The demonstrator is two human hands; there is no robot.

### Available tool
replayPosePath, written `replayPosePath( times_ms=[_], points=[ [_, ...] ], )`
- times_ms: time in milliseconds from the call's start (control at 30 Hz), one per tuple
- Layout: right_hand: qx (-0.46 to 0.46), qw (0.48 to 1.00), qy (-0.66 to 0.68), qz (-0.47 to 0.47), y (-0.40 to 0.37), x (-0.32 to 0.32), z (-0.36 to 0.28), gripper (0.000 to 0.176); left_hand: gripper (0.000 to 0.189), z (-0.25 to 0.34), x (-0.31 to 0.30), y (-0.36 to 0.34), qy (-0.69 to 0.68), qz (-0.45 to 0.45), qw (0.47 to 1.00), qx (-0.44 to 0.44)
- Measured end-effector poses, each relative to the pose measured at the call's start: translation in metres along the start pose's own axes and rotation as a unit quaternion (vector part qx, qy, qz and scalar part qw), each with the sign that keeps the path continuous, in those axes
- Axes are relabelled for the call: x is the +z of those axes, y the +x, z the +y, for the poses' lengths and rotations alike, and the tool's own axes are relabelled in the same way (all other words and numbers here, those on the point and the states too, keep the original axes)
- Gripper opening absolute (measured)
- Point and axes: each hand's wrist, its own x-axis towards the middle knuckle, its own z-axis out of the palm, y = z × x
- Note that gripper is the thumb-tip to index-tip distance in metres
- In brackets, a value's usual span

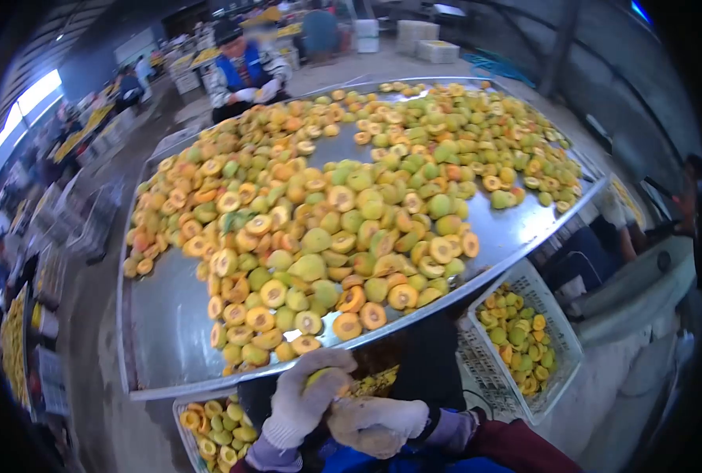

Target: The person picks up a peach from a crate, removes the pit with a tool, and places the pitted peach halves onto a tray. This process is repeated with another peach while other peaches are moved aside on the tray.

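Note:
My left hand (308, 398), in a pale knitted glove, is closed around a yellow-green peach (316, 378), and only a little of the fruit shows between the fingers. My right hand (376, 424), gloved too, is curled close beside it at the table's near edge. What its fingers hold, if anything, is hidden. Just beyond both hands, many halved peaches (339, 197) lie heaped on a metal-topped table (166, 331), several with the brown stone showing in the cut face.
A white plastic crate (560, 339) of peach pieces stands at the right. Another crate (187, 426) with halves is below the table at the left. Across the table stands a person in a blue vest (250, 67). More people and stacked crates (95, 213) line the left side.

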Motion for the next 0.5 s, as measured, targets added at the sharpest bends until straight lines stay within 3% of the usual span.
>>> replayPosePath(
  times_ms=[67,100,133,200,233,267,333,367,433,467,500],
  points=[
    [0.051,0.994,0.022,-0.099,-0.003,0.007,-0.013,0.030,0.025,-0.001,0.003,-0.004,0.019,0.013,1.000,-0.010],
    [0.024,0.997,-0.020,-0.077,-0.009,0.019,-0.022,0.032,0.031,-0.008,0.005,-0.004,0.000,0.028,1.000,-0.009],
    [0.039,0.991,0.046,-0.123,-0.008,0.013,-0.018,0.028,0.039,-0.014,0.008,-0.005,-0.019,0.046,0.999,-0.010],
    [0.049,0.997,0.025,-0.046,-0.017,0.025,-0.020,0.018,0.042,-0.008,0.013,-0.014,0.006,0.053,0.998,0.036],
    [0.007,0.999,-0.013,-0.051,-0.016,0.031,-0.020,0.025,0.048,-0.010,0.020,-0.017,-0.118,0.088,0.989,-0.007],
    [-0.030,0.997,-0.029,-0.061,-0.016,0.035,-0.020,0.021,0.051,-0.018,0.021,-0.016,-0.068,0.048,0.988,0.129],
    [0.020,0.999,0.015,-0.036,-0.015,0.031,-0.016,0.017,0.054,-0.018,0.023,-0.022,-0.204,0.096,0.974,0.009],
    [0.023,0.999,0.015,-0.038,-0.016,0.032,-0.016,0.017,0.054,-0.017,0.029,-0.021,-0.204,0.099,0.974,0.009],
    [0.060,0.995,0.065,0.049,-0.020,0.037,-0.016,0.014,0.046,-0.018,0.043,-0.016,-0.263,0.236,0.935,0.009],
    [-0.026,1.000,-0.008,0.011,-0.022,0.043,-0.020,0.016,0.054,-0.023,0.040,-0.014,-0.261,0.201,0.944,0.024],
    [-0.032,0.999,-0.023,-0.030,-0.013,0.033,-0.007,0.020,0.056,-0.025,0.040,-0.016,-0.277,0.190,0.941,0.027]
  ],
)
